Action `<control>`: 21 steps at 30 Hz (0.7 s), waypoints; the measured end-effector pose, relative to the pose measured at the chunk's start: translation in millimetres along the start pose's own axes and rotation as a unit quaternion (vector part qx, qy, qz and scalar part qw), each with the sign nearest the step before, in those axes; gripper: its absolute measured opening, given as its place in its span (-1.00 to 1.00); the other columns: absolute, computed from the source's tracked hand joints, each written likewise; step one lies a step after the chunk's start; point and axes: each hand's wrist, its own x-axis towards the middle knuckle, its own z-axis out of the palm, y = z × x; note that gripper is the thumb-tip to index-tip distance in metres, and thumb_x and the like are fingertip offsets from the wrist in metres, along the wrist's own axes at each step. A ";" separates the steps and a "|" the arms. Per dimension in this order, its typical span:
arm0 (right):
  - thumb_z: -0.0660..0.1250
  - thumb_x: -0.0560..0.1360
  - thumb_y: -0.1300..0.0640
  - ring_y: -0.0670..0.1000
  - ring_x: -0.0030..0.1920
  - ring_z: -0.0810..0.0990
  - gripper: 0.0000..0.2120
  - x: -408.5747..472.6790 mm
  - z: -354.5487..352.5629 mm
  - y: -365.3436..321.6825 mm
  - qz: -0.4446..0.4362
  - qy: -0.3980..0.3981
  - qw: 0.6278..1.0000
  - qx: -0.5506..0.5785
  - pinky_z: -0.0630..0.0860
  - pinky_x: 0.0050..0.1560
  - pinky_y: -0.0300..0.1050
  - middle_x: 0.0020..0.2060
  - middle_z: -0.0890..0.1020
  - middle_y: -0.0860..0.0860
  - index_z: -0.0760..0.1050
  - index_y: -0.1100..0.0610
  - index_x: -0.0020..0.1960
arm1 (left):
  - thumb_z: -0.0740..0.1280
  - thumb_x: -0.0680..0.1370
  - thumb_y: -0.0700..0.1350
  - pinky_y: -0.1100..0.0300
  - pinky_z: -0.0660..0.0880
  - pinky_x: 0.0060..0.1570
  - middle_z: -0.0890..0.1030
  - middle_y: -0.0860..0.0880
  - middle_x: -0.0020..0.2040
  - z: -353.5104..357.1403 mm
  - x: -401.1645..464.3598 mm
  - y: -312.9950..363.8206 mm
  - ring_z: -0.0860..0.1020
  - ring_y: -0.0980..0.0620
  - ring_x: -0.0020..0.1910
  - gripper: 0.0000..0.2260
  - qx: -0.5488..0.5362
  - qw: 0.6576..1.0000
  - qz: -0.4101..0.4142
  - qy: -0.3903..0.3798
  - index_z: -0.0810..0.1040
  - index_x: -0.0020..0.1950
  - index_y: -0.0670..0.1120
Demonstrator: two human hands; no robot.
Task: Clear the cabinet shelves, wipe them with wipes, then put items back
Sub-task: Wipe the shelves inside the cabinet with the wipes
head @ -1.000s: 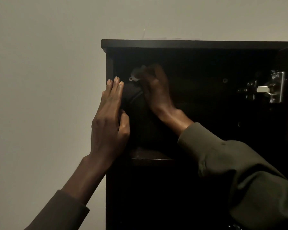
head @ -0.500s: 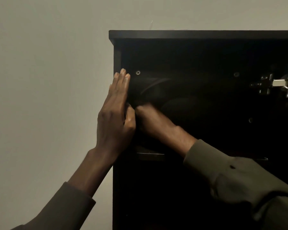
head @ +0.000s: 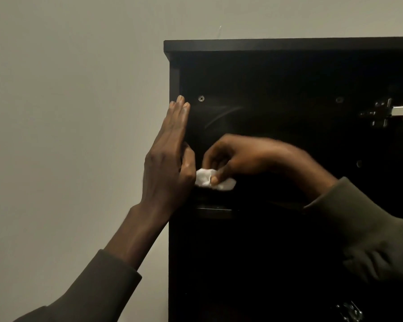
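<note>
L hand [head: 170,156] lies flat, fingers straight and together, on the left front edge of the dark cabinet [head: 289,45], holding nothing. R hand [head: 240,156] is inside the upper compartment, fingers pinched closed on a white wipe [head: 215,182] at approx. 3 o'clock from the L hand, just beside its thumb. A shelf [head: 214,209] edge is at 6 o'clock under the wipe; a metal hinge [head: 391,112] at 2 o'clock from the R hand.

Plain beige wall [head: 75,89] — dim light
</note>
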 end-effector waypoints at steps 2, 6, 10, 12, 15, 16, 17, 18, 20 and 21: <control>0.48 0.43 0.09 -0.15 -0.08 0.60 -0.84 -4.6 -11.2 8.0 0.044 0.161 0.986 -0.023 0.56 -0.07 -0.15 -0.11 0.63 -0.14 0.55 -0.15 -0.12 | 0.14 0.49 -0.29 0.15 0.33 0.45 0.24 -0.06 0.57 -0.2 -0.5 0.2 0.17 0.04 0.57 -0.42 -0.002 1.000 -0.001 0.001 0.25 0.54 -0.15; 0.40 0.51 0.14 -0.07 -0.03 0.53 -0.81 0.6 4.4 29.7 0.097 0.317 0.934 -0.130 0.50 -0.05 -0.15 -0.03 0.54 -0.05 0.51 0.02 0.10 | 0.15 0.51 -0.28 0.04 0.44 0.36 0.24 -0.04 0.56 5.8 -1.7 1.7 0.16 0.04 0.57 -0.43 -0.010 1.000 -0.009 0.010 0.26 0.54 -0.14; 0.41 0.49 0.14 -0.06 0.02 0.58 -0.78 13.3 35.5 35.7 0.080 0.204 0.969 -0.117 0.54 0.01 -0.16 0.00 0.58 -0.05 0.53 0.04 0.12 | 0.16 0.49 -0.32 -0.04 0.44 0.35 0.24 -0.05 0.57 7.8 -2.5 1.4 0.14 0.04 0.57 -0.42 -0.019 1.000 -0.006 0.009 0.25 0.54 -0.16; 0.41 0.49 0.10 -0.09 -0.03 0.61 -0.77 21.0 48.4 33.1 0.087 0.147 0.981 -0.092 0.59 0.01 -0.11 -0.01 0.62 -0.08 0.56 -0.04 0.13 | 0.16 0.49 -0.34 -0.05 0.42 0.36 0.24 -0.06 0.56 7.3 -2.6 1.1 0.14 0.03 0.57 -0.41 -0.021 1.000 -0.003 0.011 0.26 0.54 -0.17; 0.36 0.51 0.10 -0.09 -0.07 0.61 -0.83 25.9 64.4 22.1 0.085 0.113 0.988 -0.055 0.60 -0.07 -0.11 -0.02 0.62 -0.07 0.57 -0.05 0.09 | 0.16 0.49 -0.35 -0.06 0.40 0.38 0.25 -0.07 0.56 8.3 -3.1 1.5 0.15 0.03 0.57 -0.42 -0.029 0.999 -0.003 0.016 0.26 0.54 -0.18; 0.34 0.52 0.13 -0.08 -0.07 0.60 -0.87 25.9 69.4 16.6 0.079 0.103 0.991 -0.041 0.58 -0.09 -0.14 -0.04 0.59 -0.08 0.55 -0.06 0.03 | 0.16 0.49 -0.35 -0.05 0.38 0.40 0.25 -0.07 0.56 8.7 -3.6 1.7 0.15 0.03 0.57 -0.42 -0.030 0.999 -0.004 0.017 0.26 0.54 -0.18; 0.33 0.52 0.15 -0.08 -0.06 0.59 -0.87 25.1 73.3 10.9 0.070 0.098 0.992 -0.031 0.54 -0.11 -0.16 -0.06 0.54 -0.09 0.49 -0.08 -0.02 | 0.16 0.50 -0.34 -0.05 0.37 0.41 0.25 -0.07 0.56 8.8 -3.6 1.4 0.14 0.03 0.57 -0.42 -0.031 0.999 -0.005 0.020 0.26 0.54 -0.18; 0.33 0.51 0.17 -0.07 -0.05 0.56 -0.83 21.3 76.2 4.9 0.061 0.100 0.993 -0.028 0.52 -0.10 -0.16 -0.07 0.49 -0.10 0.44 -0.09 -0.03 | 0.16 0.50 -0.34 -0.05 0.37 0.41 0.25 -0.07 0.56 10.0 -3.7 1.9 0.14 0.03 0.57 -0.42 -0.032 0.999 -0.006 0.022 0.25 0.54 -0.17; 0.33 0.50 0.19 -0.10 -0.05 0.53 -0.79 9.1 78.9 -6.2 0.029 0.119 0.992 -0.023 0.53 -0.04 -0.17 -0.03 0.49 -0.10 0.46 -0.07 0.05 | 0.15 0.50 -0.33 -0.06 0.38 0.40 0.25 -0.07 0.56 9.4 -3.7 2.0 0.15 0.03 0.57 -0.43 -0.034 0.999 -0.009 0.026 0.25 0.54 -0.17; 0.35 0.50 0.19 -0.13 -0.05 0.54 -0.78 -0.1 77.9 -9.0 0.012 0.123 0.992 -0.008 0.54 -0.05 -0.20 -0.03 0.54 -0.10 0.51 -0.06 0.09 | 0.15 0.51 -0.33 -0.07 0.39 0.39 0.25 -0.07 0.56 9.6 -3.8 2.2 0.15 0.02 0.57 -0.43 -0.036 0.999 -0.009 0.026 0.25 0.54 -0.17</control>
